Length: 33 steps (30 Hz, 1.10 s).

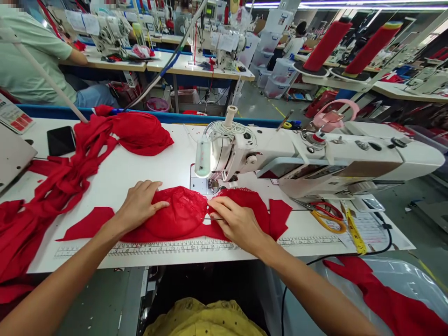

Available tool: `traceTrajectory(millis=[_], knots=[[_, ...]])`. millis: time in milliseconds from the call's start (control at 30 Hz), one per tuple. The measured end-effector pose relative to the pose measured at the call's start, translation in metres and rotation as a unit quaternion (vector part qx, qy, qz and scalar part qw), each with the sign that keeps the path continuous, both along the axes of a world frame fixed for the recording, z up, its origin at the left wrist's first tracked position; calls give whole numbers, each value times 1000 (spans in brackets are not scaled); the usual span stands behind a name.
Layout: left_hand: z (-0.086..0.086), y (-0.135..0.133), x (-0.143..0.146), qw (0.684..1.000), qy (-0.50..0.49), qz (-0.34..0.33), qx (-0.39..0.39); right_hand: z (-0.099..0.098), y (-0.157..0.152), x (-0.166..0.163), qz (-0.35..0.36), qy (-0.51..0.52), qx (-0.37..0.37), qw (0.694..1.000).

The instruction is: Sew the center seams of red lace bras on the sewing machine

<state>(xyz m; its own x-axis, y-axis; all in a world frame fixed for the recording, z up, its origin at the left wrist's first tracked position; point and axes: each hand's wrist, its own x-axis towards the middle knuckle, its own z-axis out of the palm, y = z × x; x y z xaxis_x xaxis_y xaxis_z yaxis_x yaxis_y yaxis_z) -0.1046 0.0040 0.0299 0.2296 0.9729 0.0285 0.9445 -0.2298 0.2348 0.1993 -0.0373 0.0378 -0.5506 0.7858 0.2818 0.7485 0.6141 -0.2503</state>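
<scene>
A red bra (180,217) with lace-topped cups lies spread on the white sewing table, its side wings reaching out left and right. My left hand (142,205) rests on the outer side of the left cup, thumb and fingers apart. At the middle, between the cups, my right hand (234,219) pinches the fabric edge and partly covers the right cup. Just behind the bra are the needle area and presser foot (213,185) of a white sewing machine (266,147). A printed ruler strip (147,248) runs along the table's front.
Long heaps of red fabric pieces (84,149) cover the table's left side, near a black phone (61,141). Scissors (327,217) and a yellow tape measure (355,231) lie right. A plastic bin (402,273) stands below. Another person (35,60) sits at back left.
</scene>
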Motion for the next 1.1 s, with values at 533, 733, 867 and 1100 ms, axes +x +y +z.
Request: traceTrajectory(millis=[533, 733, 867, 1100], knots=[[48, -79, 50, 979, -84, -115, 144, -10, 7, -9, -73, 103, -4, 992], [9, -174, 96, 925, -259, -183, 207, -16, -35, 15, -24, 333, 121, 935], [4, -154, 118, 923, -360, 69, 116, -29, -51, 24, -9, 283, 168, 944], [-7, -129, 154, 895, -429, 77, -95, -23, -58, 54, 1, 153, 279, 948]])
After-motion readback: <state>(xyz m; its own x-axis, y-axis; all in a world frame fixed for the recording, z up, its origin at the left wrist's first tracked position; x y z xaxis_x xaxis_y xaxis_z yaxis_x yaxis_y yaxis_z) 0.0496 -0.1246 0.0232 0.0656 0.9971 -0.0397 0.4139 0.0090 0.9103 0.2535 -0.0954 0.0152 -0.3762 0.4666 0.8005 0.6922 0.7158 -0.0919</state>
